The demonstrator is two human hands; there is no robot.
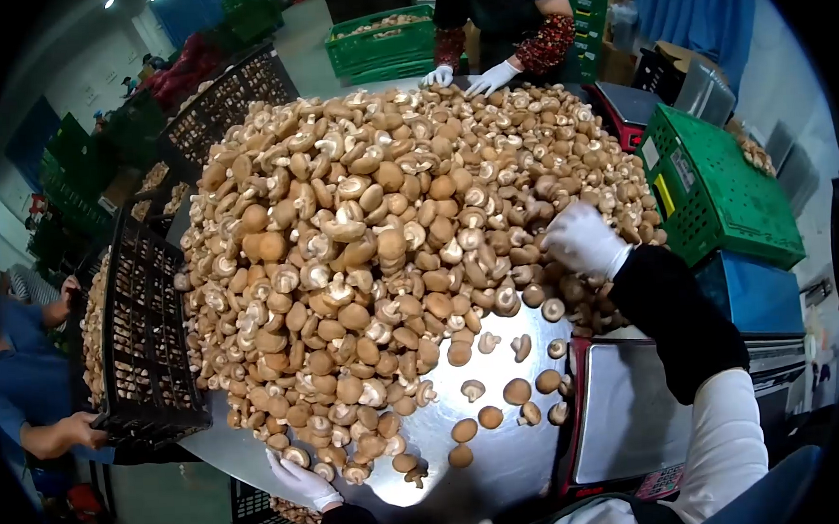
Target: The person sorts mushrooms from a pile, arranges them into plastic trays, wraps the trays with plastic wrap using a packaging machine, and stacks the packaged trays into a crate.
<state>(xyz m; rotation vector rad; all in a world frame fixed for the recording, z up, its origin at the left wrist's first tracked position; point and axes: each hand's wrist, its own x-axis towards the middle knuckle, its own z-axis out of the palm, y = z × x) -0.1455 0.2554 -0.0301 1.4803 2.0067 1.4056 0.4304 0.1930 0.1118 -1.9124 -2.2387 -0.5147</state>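
A large heap of brown-capped shiitake mushrooms [380, 236] covers most of the metal table [506, 457]. My right hand [584, 241], in a white glove, is on the right side of the heap. Its fingers curl down among the mushrooms, and whatever is in them is hidden. At the near left edge of the pile is my gloved left hand [301, 482], fingers stretched out beside the lowest mushrooms. Several loose mushrooms [516, 391] lie apart on the bare metal between my hands.
A scale [633, 412] stands at the near right, with a green crate [719, 189] behind it. On the left, a person's hand [75, 431] touches a black crate [148, 333] of mushrooms. Across the table, another person's gloved hands [493, 78] rest at the heap. A black crate [253, 517] sits below.
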